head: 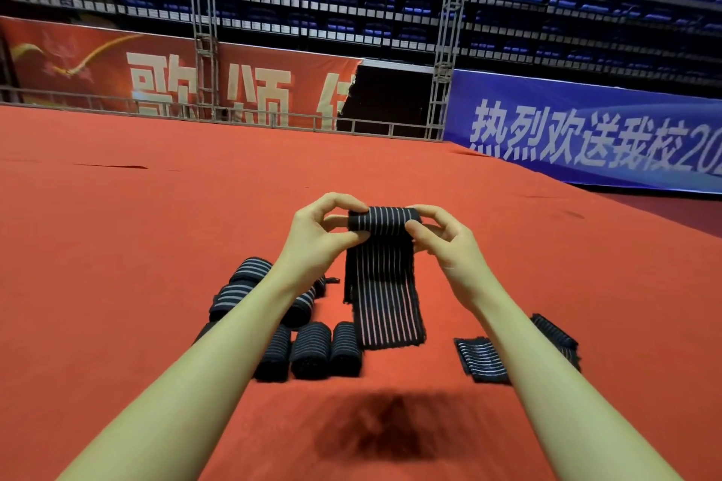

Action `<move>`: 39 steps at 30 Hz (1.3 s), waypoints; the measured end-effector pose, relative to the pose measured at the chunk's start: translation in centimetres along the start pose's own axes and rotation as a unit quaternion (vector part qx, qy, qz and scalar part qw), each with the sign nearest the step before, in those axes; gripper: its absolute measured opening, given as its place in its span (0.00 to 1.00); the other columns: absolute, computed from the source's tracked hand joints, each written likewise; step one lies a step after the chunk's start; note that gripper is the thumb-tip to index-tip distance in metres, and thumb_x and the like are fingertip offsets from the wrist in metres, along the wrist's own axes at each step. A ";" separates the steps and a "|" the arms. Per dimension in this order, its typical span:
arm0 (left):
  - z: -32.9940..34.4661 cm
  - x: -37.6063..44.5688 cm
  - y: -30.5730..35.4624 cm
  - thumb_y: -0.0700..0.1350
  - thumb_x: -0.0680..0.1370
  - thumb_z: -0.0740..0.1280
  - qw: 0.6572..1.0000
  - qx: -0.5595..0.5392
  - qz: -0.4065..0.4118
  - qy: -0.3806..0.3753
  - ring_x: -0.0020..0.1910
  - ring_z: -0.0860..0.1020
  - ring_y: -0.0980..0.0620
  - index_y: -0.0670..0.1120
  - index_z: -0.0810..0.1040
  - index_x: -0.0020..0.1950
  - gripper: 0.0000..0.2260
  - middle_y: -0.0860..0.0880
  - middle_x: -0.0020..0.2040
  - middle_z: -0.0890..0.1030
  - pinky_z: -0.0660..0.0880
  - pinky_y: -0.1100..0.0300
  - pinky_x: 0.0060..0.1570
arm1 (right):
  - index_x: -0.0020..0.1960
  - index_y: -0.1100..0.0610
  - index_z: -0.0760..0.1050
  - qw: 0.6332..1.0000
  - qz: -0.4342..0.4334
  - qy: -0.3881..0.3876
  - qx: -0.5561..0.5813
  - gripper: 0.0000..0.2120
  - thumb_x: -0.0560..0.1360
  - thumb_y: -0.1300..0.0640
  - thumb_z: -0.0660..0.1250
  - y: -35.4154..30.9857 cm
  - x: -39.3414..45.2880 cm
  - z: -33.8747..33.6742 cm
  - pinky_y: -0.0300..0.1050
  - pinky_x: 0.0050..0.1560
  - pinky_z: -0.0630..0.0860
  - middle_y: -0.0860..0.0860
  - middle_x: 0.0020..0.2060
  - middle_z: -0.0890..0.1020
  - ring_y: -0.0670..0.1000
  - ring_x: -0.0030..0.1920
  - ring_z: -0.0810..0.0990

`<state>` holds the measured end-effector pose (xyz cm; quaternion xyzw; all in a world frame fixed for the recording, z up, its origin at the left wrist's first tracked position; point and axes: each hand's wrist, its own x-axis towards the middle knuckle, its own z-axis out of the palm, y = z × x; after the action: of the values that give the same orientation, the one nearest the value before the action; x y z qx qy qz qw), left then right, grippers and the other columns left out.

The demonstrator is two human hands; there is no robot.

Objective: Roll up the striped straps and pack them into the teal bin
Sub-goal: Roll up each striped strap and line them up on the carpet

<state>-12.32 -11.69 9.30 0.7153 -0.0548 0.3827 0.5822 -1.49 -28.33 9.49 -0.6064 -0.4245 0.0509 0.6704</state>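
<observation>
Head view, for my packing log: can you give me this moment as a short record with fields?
surface: red carpet
left hand: left hand pinches the left end of the roll
right hand: right hand pinches the right end
strap in hand: striped strap, top rolled, tail hanging loose to the carpet
finished rolls: rolled straps grouped on the carpet under the left forearm
unrolled: flat straps lying by the right forearm
teal bin: not in view

The left forearm (250, 308) covers part of the rolled black white-striped straps (312, 349); the blue banner (586, 129) is cut off at the right edge.
</observation>
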 end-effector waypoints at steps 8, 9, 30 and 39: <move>-0.1 -0.1 0.1 0.37 0.75 0.70 0.999 -0.015 -0.047 -0.015 0.46 0.80 0.55 0.48 0.79 0.56 0.11 0.50 0.48 0.82 0.78 0.60 0.49 | 0.53 0.48 0.79 0.999 0.009 -0.023 0.047 0.13 0.70 0.59 0.71 0.5 0.4 -0.3 0.39 0.47 0.74 0.51 0.42 0.82 0.48 0.45 0.79; -0.1 -0.1 0.0 0.39 0.75 0.70 0.998 -0.002 -0.059 -0.004 0.47 0.80 0.54 0.48 0.79 0.57 0.12 0.50 0.49 0.82 0.79 0.58 0.49 | 0.53 0.48 0.79 0.999 0.009 -0.021 0.049 0.14 0.70 0.59 0.71 0.6 0.4 -0.4 0.39 0.47 0.74 0.51 0.42 0.82 0.47 0.45 0.79; 0.7 0.2 -0.4 0.31 0.72 0.70 0.998 0.043 -0.025 0.030 0.49 0.81 0.55 0.48 0.76 0.59 0.19 0.51 0.56 0.80 0.77 0.63 0.48 | 0.71 0.50 0.66 1.000 -0.003 -0.006 -0.025 0.24 0.78 0.67 0.62 1.7 -0.5 1.0 0.37 0.61 0.73 0.46 0.60 0.78 0.37 0.56 0.77; 0.5 -0.7 -0.5 0.29 0.71 0.70 1.000 -0.003 -0.020 -0.020 0.50 0.81 0.53 0.46 0.75 0.51 0.16 0.50 0.53 0.79 0.78 0.55 0.50 | 0.57 0.50 0.74 1.000 -0.010 -0.016 0.018 0.08 0.79 0.58 0.64 1.7 -0.5 0.2 0.38 0.48 0.74 0.46 0.39 0.81 0.44 0.42 0.78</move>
<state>-12.32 -12.25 8.50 0.7221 -0.0532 0.3568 0.5903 -1.21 -28.03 7.78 -0.5889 -0.4403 0.0616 0.6750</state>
